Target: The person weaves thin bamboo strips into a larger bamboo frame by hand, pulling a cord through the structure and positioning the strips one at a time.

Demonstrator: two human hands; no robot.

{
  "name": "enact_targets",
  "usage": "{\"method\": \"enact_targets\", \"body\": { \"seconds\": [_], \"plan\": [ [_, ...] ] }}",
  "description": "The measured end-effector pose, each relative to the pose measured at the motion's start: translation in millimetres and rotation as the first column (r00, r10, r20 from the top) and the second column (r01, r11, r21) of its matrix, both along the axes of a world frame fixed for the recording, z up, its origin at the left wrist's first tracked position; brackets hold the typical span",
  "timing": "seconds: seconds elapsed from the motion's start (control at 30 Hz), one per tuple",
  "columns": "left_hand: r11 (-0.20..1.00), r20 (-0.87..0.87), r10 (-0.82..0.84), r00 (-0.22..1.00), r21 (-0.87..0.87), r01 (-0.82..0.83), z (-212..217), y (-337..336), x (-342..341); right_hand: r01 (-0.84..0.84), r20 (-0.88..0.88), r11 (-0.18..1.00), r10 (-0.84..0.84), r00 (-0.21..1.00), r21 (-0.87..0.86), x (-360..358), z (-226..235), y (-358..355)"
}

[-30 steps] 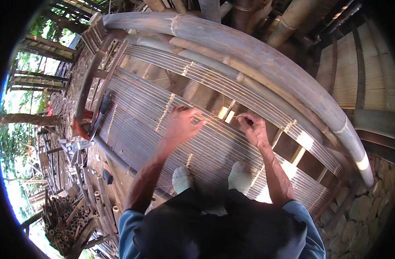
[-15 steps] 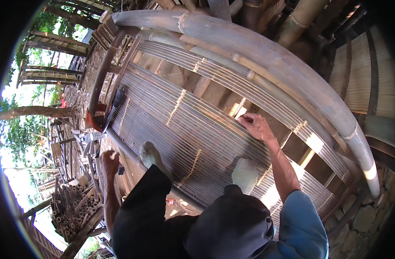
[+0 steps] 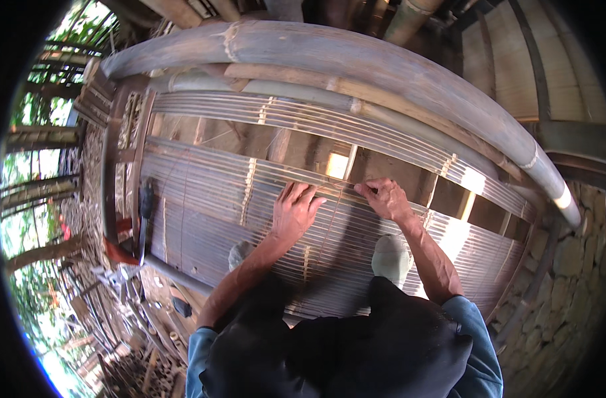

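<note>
I am over a bamboo bench whose long thin slats (image 3: pixel 203 192) are bound crosswise with pale lashings. My left hand (image 3: pixel 296 211) rests at the far edge of the main slat panel, fingers loosely bent and thumb apart, with no object seen in it. Just right of it, my right hand (image 3: pixel 386 199) is closed in a pinch at the same edge; what sits between its fingertips is too small to make out. A thin reddish cord (image 3: pixel 328 232) crosses the slats between the hands. Past the edge, a gap shows crosspieces (image 3: pixel 351 162) underneath.
A thick bamboo pole (image 3: pixel 382 66) arches along the far side, above a narrower slat strip (image 3: pixel 303 119). At the left end lies a blade with a dark handle (image 3: pixel 146 199), near an orange-red piece (image 3: pixel 114 251). My feet stand on the slats. Cut bamboo (image 3: pixel 150 371) is piled lower left.
My left hand has come from beyond the bench's left near side to the slat edge beside my right hand. The right hand stays pinched there. The view has shifted.
</note>
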State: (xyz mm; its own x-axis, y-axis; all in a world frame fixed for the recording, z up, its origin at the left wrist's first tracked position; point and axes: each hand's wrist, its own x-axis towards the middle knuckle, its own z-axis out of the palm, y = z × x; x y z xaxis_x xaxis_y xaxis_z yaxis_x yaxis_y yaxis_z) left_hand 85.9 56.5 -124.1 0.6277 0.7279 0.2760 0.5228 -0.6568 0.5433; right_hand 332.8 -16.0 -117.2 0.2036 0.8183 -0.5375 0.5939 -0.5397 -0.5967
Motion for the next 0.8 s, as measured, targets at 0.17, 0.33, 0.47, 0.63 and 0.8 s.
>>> {"method": "enact_targets", "body": {
  "seconds": [0.17, 0.33, 0.47, 0.63, 0.8],
  "plan": [
    [0.994, 0.124, -0.014, 0.992, -0.102, 0.027, -14, -4, 2, 0.012, 0.164, 0.995, -0.028, 0.986, 0.096, -13, -5, -6],
    [0.989, -0.168, -0.102, 0.981, -0.121, 0.082, -4, 4, 3, 0.033, 0.157, 0.999, -0.038, 0.987, 0.032, -16, -3, -4],
    [0.907, -0.113, -0.175, 0.978, -0.404, 0.116, 2, 8, -8, -0.044, 0.015, 0.999, 0.044, 0.999, 0.003, -5, -9, -5],
    [0.747, -0.013, -0.05, 0.999, -0.664, 0.029, 4, 0, -34, -0.153, -0.051, 0.987, 0.155, 0.987, 0.045, 5, -22, -8],
    [0.742, 0.122, 0.027, 0.992, -0.668, 0.062, 13, 6, -62, -0.146, -0.103, 0.981, 0.133, 0.986, -0.128, -12, 3, 19]
  ]
}}
